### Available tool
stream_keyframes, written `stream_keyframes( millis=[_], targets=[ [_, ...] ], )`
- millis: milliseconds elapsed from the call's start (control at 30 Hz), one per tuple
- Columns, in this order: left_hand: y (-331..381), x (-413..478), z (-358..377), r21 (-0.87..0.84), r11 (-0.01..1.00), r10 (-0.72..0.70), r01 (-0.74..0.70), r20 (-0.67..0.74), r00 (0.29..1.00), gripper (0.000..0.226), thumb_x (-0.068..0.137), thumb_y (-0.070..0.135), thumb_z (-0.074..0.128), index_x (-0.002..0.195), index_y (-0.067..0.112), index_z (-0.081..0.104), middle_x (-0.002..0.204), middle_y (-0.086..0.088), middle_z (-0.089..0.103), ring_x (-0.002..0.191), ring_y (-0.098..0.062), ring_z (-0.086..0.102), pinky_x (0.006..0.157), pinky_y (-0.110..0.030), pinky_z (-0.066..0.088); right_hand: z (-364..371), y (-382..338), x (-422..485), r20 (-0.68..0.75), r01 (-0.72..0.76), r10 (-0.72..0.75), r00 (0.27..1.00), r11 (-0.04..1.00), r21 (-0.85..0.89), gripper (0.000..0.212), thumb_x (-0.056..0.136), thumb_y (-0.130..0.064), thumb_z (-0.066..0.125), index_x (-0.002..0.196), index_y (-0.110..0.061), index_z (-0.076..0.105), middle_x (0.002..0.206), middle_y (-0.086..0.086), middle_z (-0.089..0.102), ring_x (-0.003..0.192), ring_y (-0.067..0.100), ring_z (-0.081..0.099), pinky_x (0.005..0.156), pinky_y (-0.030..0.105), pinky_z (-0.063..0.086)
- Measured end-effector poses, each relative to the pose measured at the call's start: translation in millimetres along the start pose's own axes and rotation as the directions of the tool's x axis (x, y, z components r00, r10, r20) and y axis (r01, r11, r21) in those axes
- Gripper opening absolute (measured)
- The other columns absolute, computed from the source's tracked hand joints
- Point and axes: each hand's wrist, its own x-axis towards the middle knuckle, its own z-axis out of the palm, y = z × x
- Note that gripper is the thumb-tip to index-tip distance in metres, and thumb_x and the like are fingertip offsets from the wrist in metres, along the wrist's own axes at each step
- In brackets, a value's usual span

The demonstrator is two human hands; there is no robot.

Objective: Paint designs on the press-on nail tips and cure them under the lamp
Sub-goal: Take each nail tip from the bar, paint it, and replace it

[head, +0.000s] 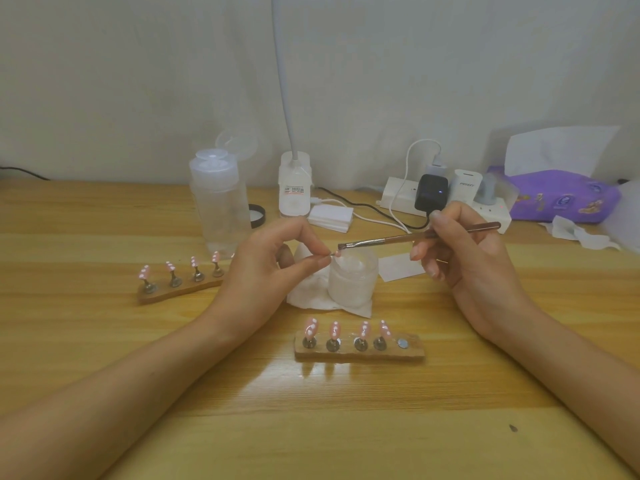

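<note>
In the head view, the left hand [277, 258] is pinching a pink nail tip [335, 253] over the jar [351, 278] while the right hand [464, 254] is gripping the brush [415, 238] touching it, dotted tips are standing on the near holder [360, 355] at 6 o'clock and the far holder [166, 295] at 9 o'clock, so painting is likely nearing its end with curing left, and the pinched tip's design is showing too small to read.

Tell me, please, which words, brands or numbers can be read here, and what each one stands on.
"PISEN": on the white charger on the power strip.
Red and black printed label on the lamp base: too blurred to read.
Print on the purple tissue pack: too blurred to read.
</note>
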Motion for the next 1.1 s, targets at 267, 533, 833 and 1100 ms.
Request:
stream_keyframes(
  millis=[267,533,833,1100],
  targets=[
    [0.9,-0.6,-0.1,0.013,1.000,0.011,-0.011,-0.007,1.000,0.015,0.085,0.016,0.076,0.078,0.024,0.065,0.092,0.002,0.066,0.050,-0.007,0.042,0.065,-0.030,0.048,-0.4,1.0,0.9,-0.022,-0.006,0.006,1.000,1.000,-0.003,0.023,0.086,-0.033,0.062,0.077,-0.015,0.049,0.064,0.006,0.068,0.045,0.012,0.050,0.044,0.019,0.039],
    [0.3,-0.3,0.1,0.012,1.000,0.001,-0.001,-0.008,1.000,0.017,0.085,0.016,0.076,0.077,0.027,0.065,0.093,0.002,0.066,0.049,-0.006,0.040,0.061,-0.025,0.045,-0.4,1.2,1.2,-0.036,-0.012,0.012,0.999,1.000,-0.003,0.023,0.086,-0.033,0.061,0.076,-0.017,0.049,0.064,0.006,0.069,0.043,0.011,0.047,0.041,0.017,0.035],
    [4.5,-2.0,-0.6,0.013,1.000,-0.015,0.015,0.007,1.000,0.013,0.086,0.016,0.075,0.079,0.023,0.066,0.089,0.005,0.066,0.049,-0.006,0.041,0.057,-0.021,0.043,0.2,0.3,1.0,-0.021,0.005,-0.005,1.000,1.000,0.006,0.023,0.087,-0.033,0.060,0.076,-0.017,0.050,0.064,0.006,0.069,0.043,0.010,0.048,0.041,0.017,0.034],
    [9.5,-3.9,-0.6,-0.014,1.000,-0.024,0.024,0.010,1.000,0.016,0.086,0.014,0.076,0.076,0.022,0.066,0.071,0.019,0.062,0.049,-0.003,0.040,0.051,-0.013,0.037,-0.6,2.0,1.3,-0.030,0.003,-0.003,1.000,1.000,-0.024,0.024,0.088,-0.034,0.063,0.073,-0.020,0.050,0.065,0.007,0.068,0.044,0.011,0.046,0.041,0.016,0.033]
  ],
)
